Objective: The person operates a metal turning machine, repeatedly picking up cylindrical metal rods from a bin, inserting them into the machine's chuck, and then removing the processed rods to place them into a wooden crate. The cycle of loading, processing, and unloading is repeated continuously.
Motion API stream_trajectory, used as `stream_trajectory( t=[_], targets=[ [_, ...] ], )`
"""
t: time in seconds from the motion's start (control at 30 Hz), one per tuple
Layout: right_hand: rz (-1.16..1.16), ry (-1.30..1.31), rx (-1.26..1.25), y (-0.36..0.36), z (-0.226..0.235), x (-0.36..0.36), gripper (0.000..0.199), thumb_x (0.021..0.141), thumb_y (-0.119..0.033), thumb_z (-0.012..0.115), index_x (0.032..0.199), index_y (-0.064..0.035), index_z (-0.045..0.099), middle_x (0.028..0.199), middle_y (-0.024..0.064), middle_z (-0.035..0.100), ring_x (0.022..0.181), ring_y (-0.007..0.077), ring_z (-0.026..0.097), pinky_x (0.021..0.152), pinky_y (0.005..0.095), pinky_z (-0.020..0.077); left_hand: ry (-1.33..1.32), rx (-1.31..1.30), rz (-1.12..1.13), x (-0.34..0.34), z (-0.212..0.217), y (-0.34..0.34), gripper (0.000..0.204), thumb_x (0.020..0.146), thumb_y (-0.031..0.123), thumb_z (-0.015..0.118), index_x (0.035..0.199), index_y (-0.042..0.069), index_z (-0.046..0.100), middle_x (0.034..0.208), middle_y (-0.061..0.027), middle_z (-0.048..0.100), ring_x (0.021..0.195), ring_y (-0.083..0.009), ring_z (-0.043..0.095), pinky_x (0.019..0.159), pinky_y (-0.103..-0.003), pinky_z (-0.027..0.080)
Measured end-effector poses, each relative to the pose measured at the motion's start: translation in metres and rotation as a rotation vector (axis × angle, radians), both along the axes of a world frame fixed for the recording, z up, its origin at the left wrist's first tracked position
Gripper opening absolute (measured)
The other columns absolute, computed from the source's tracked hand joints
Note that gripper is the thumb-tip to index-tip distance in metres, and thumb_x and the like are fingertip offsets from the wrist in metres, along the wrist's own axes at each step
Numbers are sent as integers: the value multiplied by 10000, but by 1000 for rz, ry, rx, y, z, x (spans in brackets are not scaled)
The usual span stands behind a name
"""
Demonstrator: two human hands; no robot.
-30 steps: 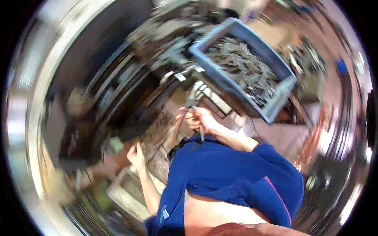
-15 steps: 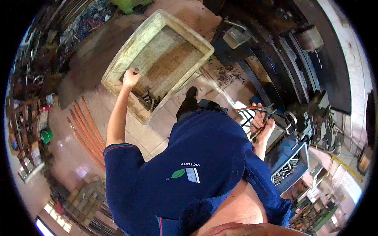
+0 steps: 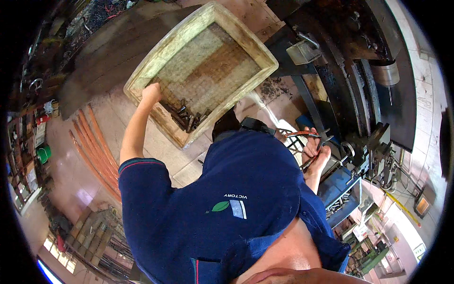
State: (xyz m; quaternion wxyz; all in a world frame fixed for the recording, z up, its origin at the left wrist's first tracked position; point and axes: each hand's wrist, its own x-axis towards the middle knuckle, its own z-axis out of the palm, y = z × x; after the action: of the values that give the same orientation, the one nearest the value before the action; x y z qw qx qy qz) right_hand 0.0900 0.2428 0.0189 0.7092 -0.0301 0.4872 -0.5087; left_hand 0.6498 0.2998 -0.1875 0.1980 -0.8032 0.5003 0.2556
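1. Tiled floor is stretching below the dark blue shirt in the head view, with copper-coloured bars lying on it at the left and a dark machine standing at the upper right.
2. Reaching over the left side of a stained, pale tray, the left hand is curling its fingers; their tips are hiding, so I cannot tell whether they are gripping anything.
3. Dark metal pieces are lying in the tray's near corner, near those fingers, toward the shirt.
4. Clenched fingers of the right hand are grasping orange-handled pliers near a blue bin.
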Motion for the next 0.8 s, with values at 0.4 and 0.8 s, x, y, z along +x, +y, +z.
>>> stream_trajectory(
  t=[0.4, 0.8],
  targets=[
    [53, -150, -2, 8, -4, 8, 572, 723, -261, 509, 1191, 49, 399, 1169, 224, 487, 454, 46, 319, 424, 160, 295, 26, 347, -485, -24, 4, -5, 225, 667, 76, 615, 890, 55, 623, 930, -122, 628, 885, -281, 601, 722, -398, 474],
    [135, -63, -37, 5, -12, -12, 447, 771, -212, 446, 1136, 44, 436, 1149, 246, 485, 442, 53, 310, 396, 175, 283, 47, -183, -401, -40, 75, -4, 167, 732, 181, 632, 719, 15, 628, 718, -130, 611, 668, -230, 610, 629, -356, 474]
  ],
)
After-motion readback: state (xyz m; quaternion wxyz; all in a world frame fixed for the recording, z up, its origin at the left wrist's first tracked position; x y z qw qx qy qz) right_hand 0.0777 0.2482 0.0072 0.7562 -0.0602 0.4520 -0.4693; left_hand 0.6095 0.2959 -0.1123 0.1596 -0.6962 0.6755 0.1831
